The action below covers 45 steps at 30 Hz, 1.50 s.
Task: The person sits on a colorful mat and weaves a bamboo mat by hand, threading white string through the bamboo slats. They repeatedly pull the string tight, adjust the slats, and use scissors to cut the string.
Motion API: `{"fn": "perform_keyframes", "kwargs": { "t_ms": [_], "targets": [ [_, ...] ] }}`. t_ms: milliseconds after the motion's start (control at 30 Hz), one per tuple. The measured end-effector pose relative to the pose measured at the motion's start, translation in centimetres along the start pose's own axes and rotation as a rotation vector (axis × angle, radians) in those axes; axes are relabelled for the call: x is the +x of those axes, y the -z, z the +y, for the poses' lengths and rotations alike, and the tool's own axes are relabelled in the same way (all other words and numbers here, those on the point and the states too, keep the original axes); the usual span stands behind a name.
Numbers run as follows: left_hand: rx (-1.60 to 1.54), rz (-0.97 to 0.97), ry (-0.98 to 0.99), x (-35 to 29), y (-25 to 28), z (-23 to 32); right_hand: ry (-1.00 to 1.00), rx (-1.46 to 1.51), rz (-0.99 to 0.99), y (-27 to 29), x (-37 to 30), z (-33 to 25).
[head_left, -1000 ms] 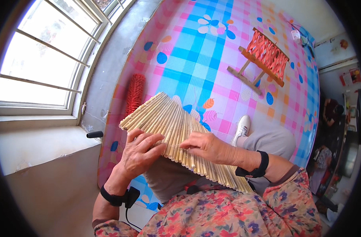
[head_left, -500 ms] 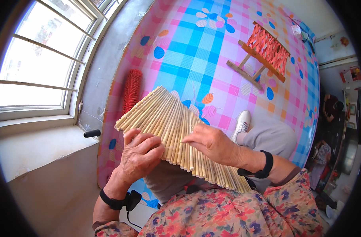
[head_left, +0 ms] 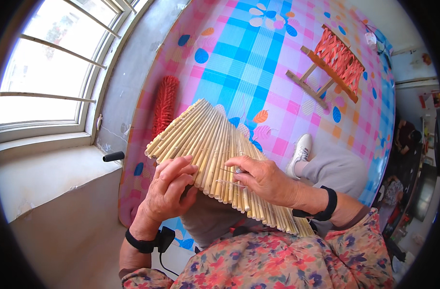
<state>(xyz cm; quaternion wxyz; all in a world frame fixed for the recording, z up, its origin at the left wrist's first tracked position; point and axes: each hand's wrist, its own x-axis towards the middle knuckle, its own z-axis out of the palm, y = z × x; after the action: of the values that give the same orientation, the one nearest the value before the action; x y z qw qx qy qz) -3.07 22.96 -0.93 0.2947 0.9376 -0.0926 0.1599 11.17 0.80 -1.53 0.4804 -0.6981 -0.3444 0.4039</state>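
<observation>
Across my lap lies a fanned mat of pale straw-coloured stalks (head_left: 215,144), laid side by side and stitched together. My left hand (head_left: 169,190) holds its near left edge, with curled fingers on top and the thumb below. Over the middle of the mat, my right hand (head_left: 263,180) pinches a thin needle (head_left: 226,170), its tip pointing left. Something silvery, perhaps a thimble, shows at the right fingers. Pale thread (head_left: 225,182) lies loosely over the stalks just below the needle.
A red bristly roller (head_left: 165,106) lies beyond the mat at left. Farther right stands a wooden frame (head_left: 321,72) wound with red strips. All rest on a checked, flowered sheet (head_left: 239,62). A barred window (head_left: 46,72) is at left; people (head_left: 405,135) appear at far right.
My right hand has shifted slightly right and turned, so the needle and loose thread now show. The left fingers have lifted and bunched more at the mat's edge. The whole view has shifted a little.
</observation>
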Motion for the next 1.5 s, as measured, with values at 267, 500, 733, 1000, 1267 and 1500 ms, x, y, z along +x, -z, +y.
{"fn": "perform_keyframes", "kwargs": {
  "t_ms": [267,500,733,1000,1267,1500],
  "targets": [
    [0.083,-0.010,-0.049,-0.3,-0.8,-0.5,0.161,-0.202,0.005,0.5,0.8,0.6],
    [0.203,-0.099,0.003,1.2,-0.4,-0.1,0.190,-0.097,-0.061,0.6,-0.1,-0.1],
    [0.214,-0.077,-0.178,4.6,-0.9,0.5,0.331,-0.587,0.184,3.1,-1.7,-2.2],
    [0.096,-0.038,-0.331,11.8,-4.3,2.9,0.008,-0.748,-0.040,7.5,-7.1,-6.6],
    [0.151,-0.127,-0.407,15.3,-6.0,5.2,-0.072,-0.674,0.345,6.3,-7.5,-5.5],
    [0.289,-0.102,-0.513,14.8,-6.2,6.4,0.057,-0.834,0.642,4.5,-7.1,-2.9]
  ]
}}
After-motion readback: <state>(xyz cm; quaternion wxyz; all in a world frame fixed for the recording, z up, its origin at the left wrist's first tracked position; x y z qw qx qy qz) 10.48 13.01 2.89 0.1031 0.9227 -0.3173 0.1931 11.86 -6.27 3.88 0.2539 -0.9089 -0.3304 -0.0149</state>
